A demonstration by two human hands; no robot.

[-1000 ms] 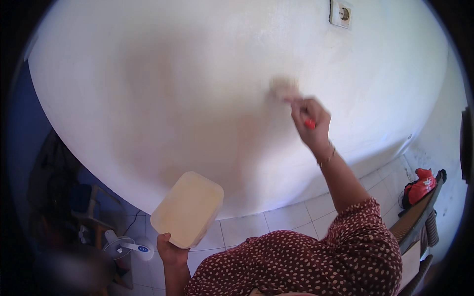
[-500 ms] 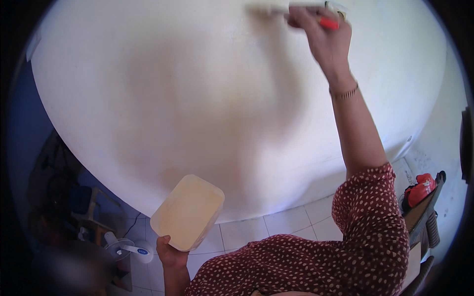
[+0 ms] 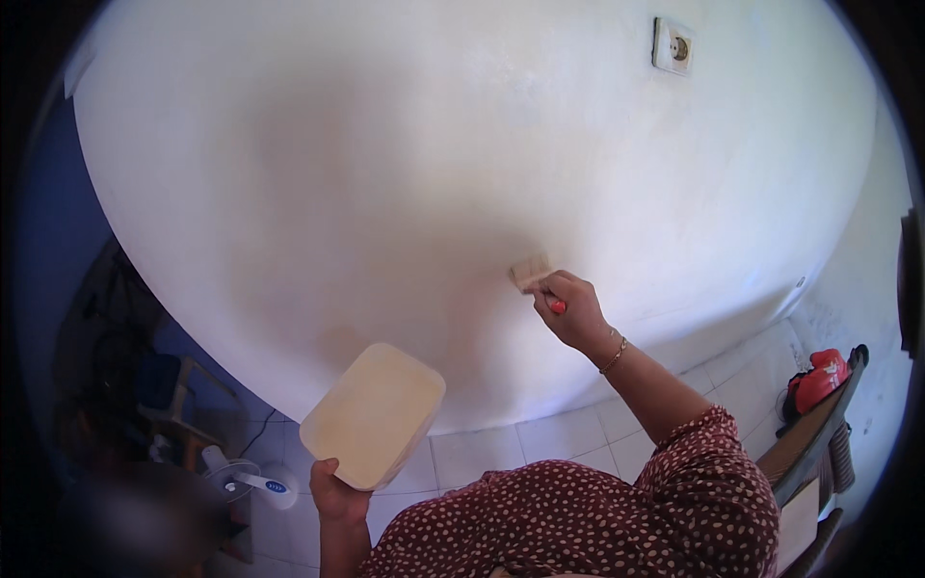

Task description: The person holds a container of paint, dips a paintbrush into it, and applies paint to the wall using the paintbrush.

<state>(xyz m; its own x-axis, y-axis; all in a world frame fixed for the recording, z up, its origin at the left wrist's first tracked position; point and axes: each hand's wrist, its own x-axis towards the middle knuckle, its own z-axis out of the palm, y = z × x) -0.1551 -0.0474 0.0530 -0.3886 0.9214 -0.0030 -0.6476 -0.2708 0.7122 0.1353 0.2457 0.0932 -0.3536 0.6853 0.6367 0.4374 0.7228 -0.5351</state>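
Note:
My right hand is closed round the red handle of a paintbrush. The wide, pale bristles appear to meet the cream-white wall at about its middle. Low on the left, my left hand grips a white plastic tub by its near edge, thumb on the rim. A pale cream surface shows within the tub, which is held tilted in front of the wall. Soft shadows of me fall across the wall. Most of the brush handle is hidden in my fist.
High on the right of the wall is a power socket. A white fan stands low on the left, near a stool. At the right, a red bag-like thing rests on a wooden bench. Pale floor tiles run along the wall's foot.
My right hand has come down from beside the socket to the middle of the wall with the paintbrush, uncovering the socket. The tub in my left hand has shifted only slightly.

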